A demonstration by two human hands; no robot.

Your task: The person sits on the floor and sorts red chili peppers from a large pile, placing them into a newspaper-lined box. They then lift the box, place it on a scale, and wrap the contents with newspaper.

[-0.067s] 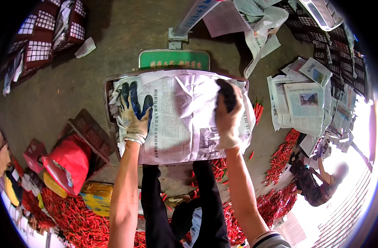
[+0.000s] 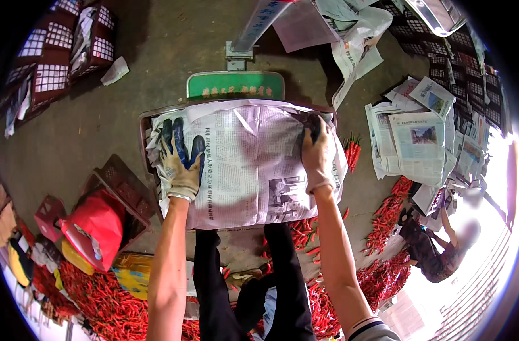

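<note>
A printed newspaper sheet [image 2: 245, 165] lies over a brown plastic crate [image 2: 143, 133], covering its contents. Both my hands wear white gloves with dark coated fingers. Resting on the paper's left part, my left hand [image 2: 181, 162] is open with its fingers spread. My right hand [image 2: 319, 154] presses on the sheet near its far right corner, fingers reaching toward the crate's rim and partly bent, with nothing seen in them. Beyond the crate shows the green platform [image 2: 235, 85] of a floor scale, with its post [image 2: 256, 28] rising behind.
Red chilli peppers [image 2: 109, 301] lie in heaps on the floor nearby. Stacked newspapers [image 2: 415, 133] are at the right, and mesh-sided crates [image 2: 52, 79] stand at the far left. A red bag [image 2: 97, 227] sits by a tilted crate. At the right a person [image 2: 435, 244] crouches.
My right hand has shifted slightly outward and toward me, its fingers now lower on the paper's far right corner. My left hand stays in nearly the same place on the sheet.
</note>
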